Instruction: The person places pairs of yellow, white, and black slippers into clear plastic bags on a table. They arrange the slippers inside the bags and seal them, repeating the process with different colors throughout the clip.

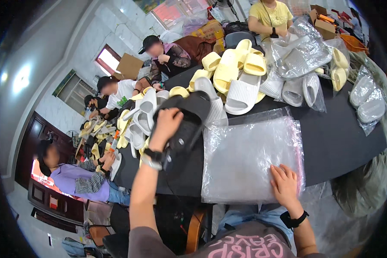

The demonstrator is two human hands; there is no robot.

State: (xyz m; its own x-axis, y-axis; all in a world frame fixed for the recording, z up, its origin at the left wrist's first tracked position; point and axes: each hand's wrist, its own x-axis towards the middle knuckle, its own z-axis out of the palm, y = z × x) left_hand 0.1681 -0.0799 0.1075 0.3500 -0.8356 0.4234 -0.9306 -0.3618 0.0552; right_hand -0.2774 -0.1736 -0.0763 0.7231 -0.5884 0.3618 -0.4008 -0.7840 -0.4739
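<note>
My left hand (167,124) is closed on a pair of black slide slippers (194,112), held above the table to the left of the bags. Its fingertips curl at the edge of the upper one; part of the pair lies behind the hand. Flat before me is a stack of clear plastic bags (245,159) with a pinkish edge along its right side. My right hand (284,184) rests on the lower right corner of this stack, fingers stretched out and holding nothing. Grey slippers (244,95) and yellow slippers (226,71) are heaped just beyond the bags.
The black-covered table (331,142) runs from left to right. Bagged grey slippers (303,60) pile up at the far right, with another bagged pair (369,101) near the edge. Several people work along the table, one in a purple top (71,182) at the left.
</note>
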